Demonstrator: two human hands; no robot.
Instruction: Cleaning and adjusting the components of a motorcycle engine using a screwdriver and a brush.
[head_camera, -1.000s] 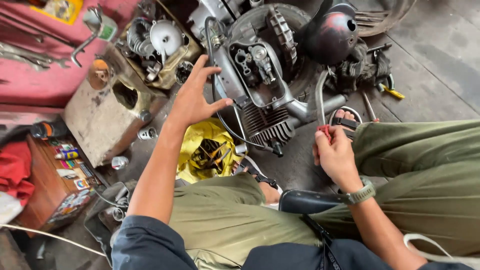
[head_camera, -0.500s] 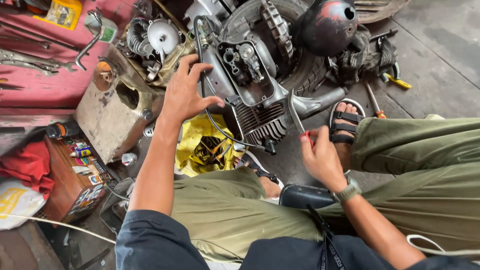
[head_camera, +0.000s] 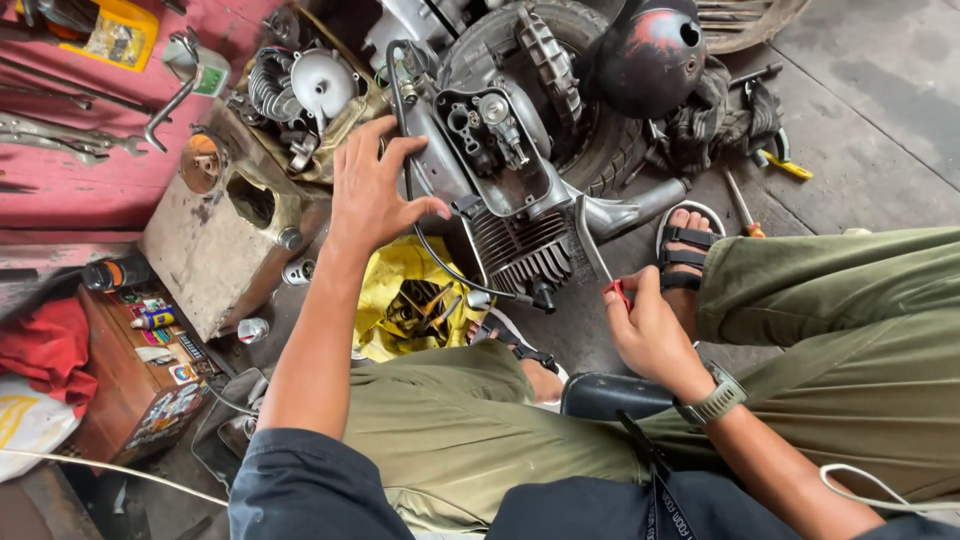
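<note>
the grey engine block (head_camera: 500, 190) lies on the concrete floor (head_camera: 860, 130) in front of the seated person, its finned cylinder pointing toward their knees and a black cable looping along its near side. the left hand (head_camera: 372, 195) rests on the engine's left edge, fingers spread wide and thumb out to the right, gripping nothing. the right hand (head_camera: 648, 325) is closed around the red handle of a screwdriver (head_camera: 598, 255), whose metal shaft slants up to the engine just beside the fins. a yellow bag (head_camera: 410, 300) holding small dark parts sits on the floor just below the left hand. a sandalled foot (head_camera: 688, 250) stands right of the fins. behind the engine are a tyre (head_camera: 590, 130) and a dark round helmet (head_camera: 650, 55). to the left stand a worn metal box (head_camera: 220, 250) and a red toolbox (head_camera: 80, 150) carrying wrenches.
</note>
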